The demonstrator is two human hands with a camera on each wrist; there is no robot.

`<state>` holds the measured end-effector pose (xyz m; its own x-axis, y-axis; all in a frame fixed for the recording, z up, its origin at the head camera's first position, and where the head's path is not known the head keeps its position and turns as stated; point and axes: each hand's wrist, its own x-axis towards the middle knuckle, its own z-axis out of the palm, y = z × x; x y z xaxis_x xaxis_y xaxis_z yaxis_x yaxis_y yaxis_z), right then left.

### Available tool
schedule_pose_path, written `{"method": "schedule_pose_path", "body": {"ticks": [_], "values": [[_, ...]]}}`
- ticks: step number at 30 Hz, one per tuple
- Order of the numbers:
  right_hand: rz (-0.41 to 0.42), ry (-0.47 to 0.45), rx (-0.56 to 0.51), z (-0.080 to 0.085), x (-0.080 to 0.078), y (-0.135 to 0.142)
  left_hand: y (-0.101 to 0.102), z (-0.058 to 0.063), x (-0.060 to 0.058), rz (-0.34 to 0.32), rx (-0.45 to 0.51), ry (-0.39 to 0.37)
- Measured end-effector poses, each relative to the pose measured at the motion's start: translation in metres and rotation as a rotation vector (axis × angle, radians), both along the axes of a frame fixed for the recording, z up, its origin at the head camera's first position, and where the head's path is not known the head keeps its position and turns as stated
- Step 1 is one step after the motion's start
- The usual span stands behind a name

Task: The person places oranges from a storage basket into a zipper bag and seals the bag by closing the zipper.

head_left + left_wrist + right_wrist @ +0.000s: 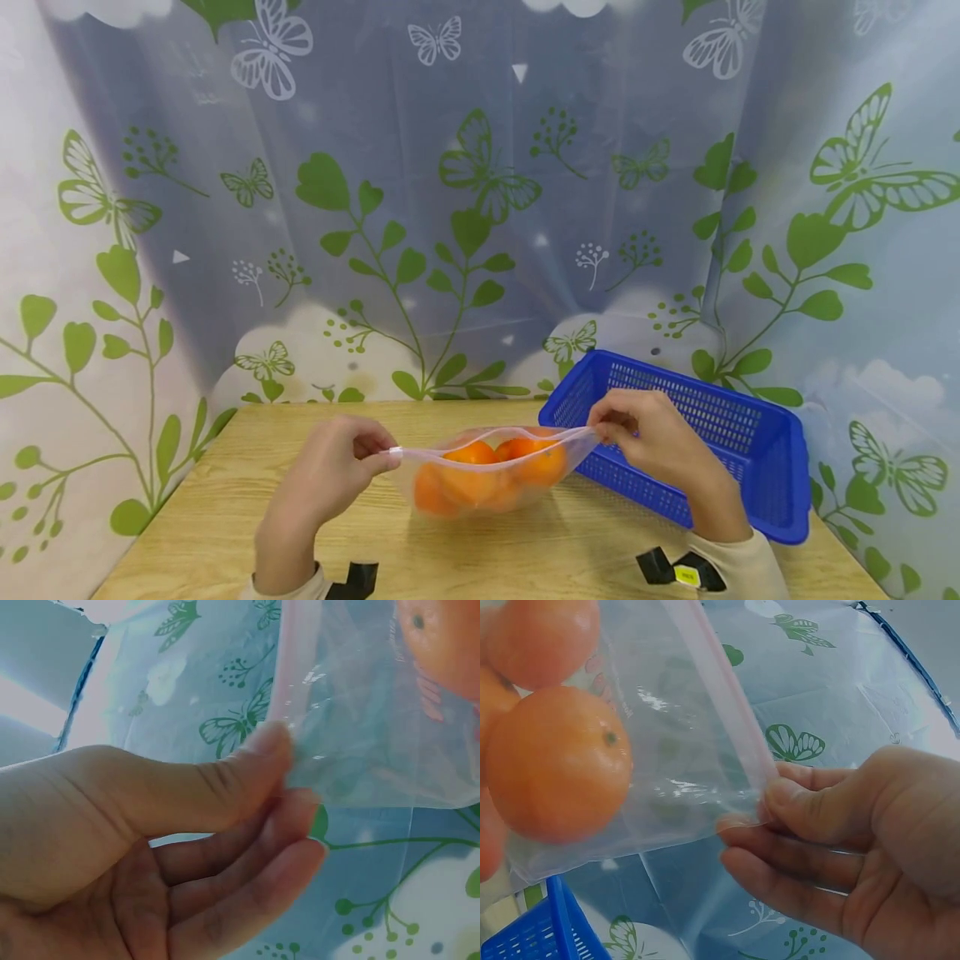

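Observation:
A translucent zip bag [576, 457] with several oranges [542, 467] inside is held up by its two top corners over the wooden table. Its mouth is parted in the middle, and some fruit shows through the gap. My left hand [318, 479] pinches the left end of the pink zip strip between thumb and fingers, where a small white slider [395, 451] shows. At the opposite corner, my right hand [663, 437] pinches the other end of the strip. In the right wrist view, one whole orange [559, 765] presses near the bag's lower side.
A blue perforated plastic basket [791, 467] stands at the right of the wooden table [217, 508], behind and below my right hand. Curtains [360, 108] printed with butterflies and leaves enclose the table at the back and sides.

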<state>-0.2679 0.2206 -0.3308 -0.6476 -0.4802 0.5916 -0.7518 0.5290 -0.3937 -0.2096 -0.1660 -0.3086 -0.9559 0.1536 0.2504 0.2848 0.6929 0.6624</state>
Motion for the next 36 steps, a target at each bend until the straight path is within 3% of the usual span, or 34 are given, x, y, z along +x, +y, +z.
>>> {"method": "schedule_pose_path", "body": {"ticks": [5, 11, 18, 23, 29, 33, 36], "values": [[-0.024, 0.081, -0.056, 0.001, 0.001, -0.001, -0.001, 0.003, 0.0, 0.085, 0.026, 0.056], [-0.048, 0.204, -0.17, 0.004, 0.002, -0.007, -0.003, 0.007, 0.004, 0.118, 0.094, 0.134], [-0.053, 0.207, -0.222, 0.005, 0.003, -0.013, -0.003, 0.01, 0.007, 0.185, 0.09, 0.16], [-0.063, 0.182, -0.206, 0.002, 0.002, -0.015, -0.007, 0.008, 0.004, 0.205, 0.061, 0.121], [-0.075, 0.162, -0.152, 0.004, 0.002, -0.014, -0.014, 0.006, 0.002, 0.154, 0.072, 0.108], [-0.086, 0.168, -0.061, 0.008, 0.006, -0.016, -0.015, 0.007, 0.005, 0.133, 0.048, 0.14], [-0.15, 0.216, 0.049, 0.014, 0.013, -0.027, -0.012, 0.008, 0.007, 0.126, 0.03, 0.167]]}}
